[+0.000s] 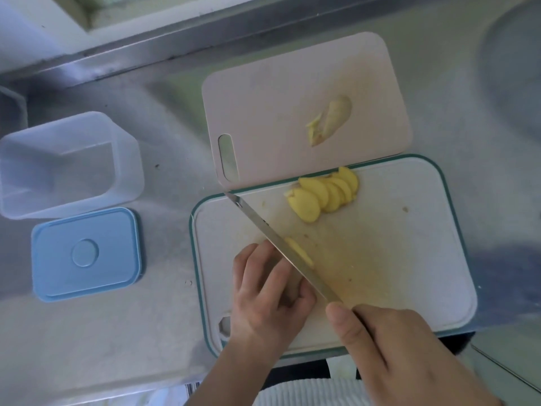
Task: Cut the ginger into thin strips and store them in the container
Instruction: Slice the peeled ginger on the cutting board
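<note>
On the white cutting board with a teal rim [409, 259], my left hand [269, 291] holds a piece of ginger under curled fingers; only its cut yellow face [301, 253] shows beside the blade. My right hand [395, 350] grips the handle of a long knife [275, 238], whose blade runs diagonally up-left against the ginger. A fan of yellow ginger slices [325, 193] lies at the board's far edge. An unpeeled ginger chunk [330, 121] rests on a pale pink board [263, 98] behind. The clear plastic container [67, 162] stands open at the left.
The container's blue lid [85, 253] lies flat on the steel counter in front of the container. A sink basin [515, 68] curves in at the far right. A raised steel ledge [175, 45] runs along the back of the counter.
</note>
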Demonstrator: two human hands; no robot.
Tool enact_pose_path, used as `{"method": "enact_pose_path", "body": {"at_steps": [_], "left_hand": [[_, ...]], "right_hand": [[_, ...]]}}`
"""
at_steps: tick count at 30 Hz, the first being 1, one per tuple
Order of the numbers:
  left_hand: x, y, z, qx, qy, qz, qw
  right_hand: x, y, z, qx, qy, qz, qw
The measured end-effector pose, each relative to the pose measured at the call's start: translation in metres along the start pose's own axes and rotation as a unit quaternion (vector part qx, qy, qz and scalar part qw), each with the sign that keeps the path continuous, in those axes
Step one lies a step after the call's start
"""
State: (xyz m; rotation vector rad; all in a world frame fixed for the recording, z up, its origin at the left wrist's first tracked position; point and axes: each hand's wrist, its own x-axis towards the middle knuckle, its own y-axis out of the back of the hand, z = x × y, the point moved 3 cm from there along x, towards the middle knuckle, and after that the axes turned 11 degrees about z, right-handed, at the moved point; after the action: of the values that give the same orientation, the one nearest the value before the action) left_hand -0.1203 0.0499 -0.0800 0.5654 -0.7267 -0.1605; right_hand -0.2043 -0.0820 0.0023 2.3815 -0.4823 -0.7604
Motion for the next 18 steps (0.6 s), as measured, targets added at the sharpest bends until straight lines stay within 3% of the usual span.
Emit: {"method": "enact_pose_path", "body": {"at_steps": [12,18], "left_hand": [[0.0001,0.0001,-0.0005,-0.003,0.021,-0.006,1.0],[-0.001,0.0004,-0.001,0.0,0.022,-0.012,1.0]], "right_hand": [[0.0031,0.0015,-0.0053,-0.008,-0.003,-0.038,0.999],[0.0022,-0.0001,-0.005,-0.02,-0.004,-0.014,1.0]]}}
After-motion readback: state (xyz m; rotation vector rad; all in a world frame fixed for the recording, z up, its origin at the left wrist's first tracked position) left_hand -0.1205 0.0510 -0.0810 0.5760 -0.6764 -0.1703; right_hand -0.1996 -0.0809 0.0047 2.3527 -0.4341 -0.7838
